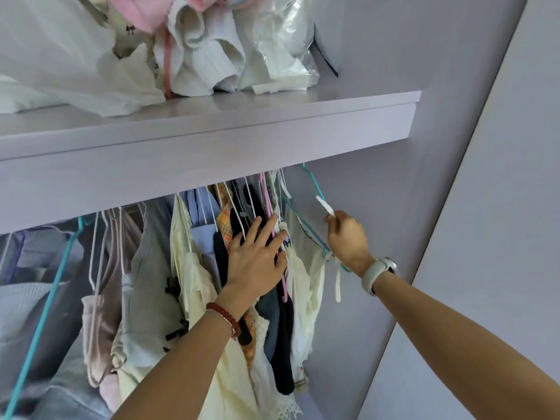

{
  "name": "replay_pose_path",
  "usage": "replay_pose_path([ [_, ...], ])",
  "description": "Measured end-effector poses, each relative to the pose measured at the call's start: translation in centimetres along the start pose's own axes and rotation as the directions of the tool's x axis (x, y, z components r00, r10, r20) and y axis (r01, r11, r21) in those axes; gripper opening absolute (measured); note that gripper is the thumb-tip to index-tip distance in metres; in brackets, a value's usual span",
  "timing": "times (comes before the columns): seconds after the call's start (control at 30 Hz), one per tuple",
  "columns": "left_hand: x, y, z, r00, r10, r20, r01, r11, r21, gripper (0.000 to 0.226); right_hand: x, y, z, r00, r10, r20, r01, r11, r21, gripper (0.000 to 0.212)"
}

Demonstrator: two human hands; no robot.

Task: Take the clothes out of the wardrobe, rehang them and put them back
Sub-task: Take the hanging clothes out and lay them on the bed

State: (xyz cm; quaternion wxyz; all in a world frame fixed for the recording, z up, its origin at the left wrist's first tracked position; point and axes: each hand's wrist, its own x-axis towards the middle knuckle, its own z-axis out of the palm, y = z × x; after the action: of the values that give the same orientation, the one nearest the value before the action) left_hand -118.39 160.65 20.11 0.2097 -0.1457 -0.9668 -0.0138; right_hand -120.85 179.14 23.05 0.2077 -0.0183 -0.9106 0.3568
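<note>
Many clothes hang on hangers below the shelf, packed tight from the left edge across to the wardrobe's right wall. Farthest left under the shelf, a teal hanger slants down in front of grey and blue garments; next come beige, pale grey and cream tops on white wire hangers. Under the middle of the shelf, the left hand, a red bead bracelet on its wrist, lies flat with straight, spread fingers against dark and plaid garments, fingertips touching a pink hanger. Just right of it hangs a cream top on another teal hanger. Below the shelf's right end, the right hand, a white watch on its wrist, pinches a small white strip between curled fingers. On the shelf lie heaped white and pink clothes and a plastic bag.
</note>
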Motion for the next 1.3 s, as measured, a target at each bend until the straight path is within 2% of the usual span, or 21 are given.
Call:
replay_pose_path([
  [0.23, 0.0, 0.4, -0.2, 1.000, -0.021, -0.003, 0.021, 1.000, -0.023, 0.045, -2.4, 0.9, -2.6, 0.991, -0.036, -0.131, 0.039, 0.999, 0.022, 0.024],
  [0.53, 0.6, 2.7, -0.7, 0.993, -0.095, 0.073, 0.097, 0.995, -0.026, 0.046, -12.1, 6.2, -7.1, 0.986, 0.012, -0.168, -0.011, 1.000, 0.008, 0.018],
  [0.6, 0.6, 3.6, -1.1, 0.995, -0.097, 0.033, 0.098, 0.995, -0.032, 0.049, -14.4, 7.1, -8.3, 0.982, -0.004, -0.191, -0.002, 1.000, -0.028, 0.017],
  [0.67, 0.5, 4.7, -1.6, 0.997, -0.051, -0.051, 0.045, 0.993, -0.106, 0.052, -17.1, 8.0, -9.5, 0.973, -0.036, -0.227, 0.018, 0.997, -0.079, 0.016],
  [0.8, -0.1, 7.8, -2.7, 0.965, 0.139, -0.222, -0.192, 0.952, -0.237, 0.050, -22.9, 9.7, -12.3, 0.940, -0.057, -0.337, 0.010, 0.990, -0.139, 0.027],
  [0.9, -0.5, 11.1, -3.2, 0.957, 0.232, -0.176, -0.276, 0.913, -0.299, 0.046, -27.0, 10.4, -15.3, 0.911, -0.098, -0.401, 0.021, 0.981, -0.193, 0.044],
  [1.0, -1.3, 14.9, -3.2, 0.937, 0.328, -0.119, -0.346, 0.835, -0.427, 0.043, -31.4, 11.3, -18.9, 0.889, -0.143, -0.435, -0.004, 0.948, -0.320, 0.057],
  [1.1, -2.9, 19.3, -3.9, 0.858, 0.488, -0.161, -0.497, 0.708, -0.501, 0.035, -36.8, 12.7, -22.6, 0.868, -0.153, -0.472, -0.101, 0.877, -0.470, 0.059],
  [1.17, -4.6, 22.4, -4.6, 0.802, 0.575, -0.161, -0.554, 0.617, -0.559, 0.024, -40.5, 13.9, -25.1, 0.851, -0.123, -0.511, -0.184, 0.841, -0.509, 0.061],
  [1.23, -6.8, 25.4, -5.6, 0.769, 0.616, -0.169, -0.571, 0.546, -0.613, 0.016, -43.8, 14.9, -27.4, 0.814, -0.091, -0.573, -0.294, 0.787, -0.542, 0.057],
  [1.3, -9.7, 28.4, -6.4, 0.713, 0.659, -0.240, -0.626, 0.443, -0.642, 0.012, -47.0, 15.5, -29.8, 0.729, -0.071, -0.681, -0.441, 0.713, -0.545, 0.042],
])
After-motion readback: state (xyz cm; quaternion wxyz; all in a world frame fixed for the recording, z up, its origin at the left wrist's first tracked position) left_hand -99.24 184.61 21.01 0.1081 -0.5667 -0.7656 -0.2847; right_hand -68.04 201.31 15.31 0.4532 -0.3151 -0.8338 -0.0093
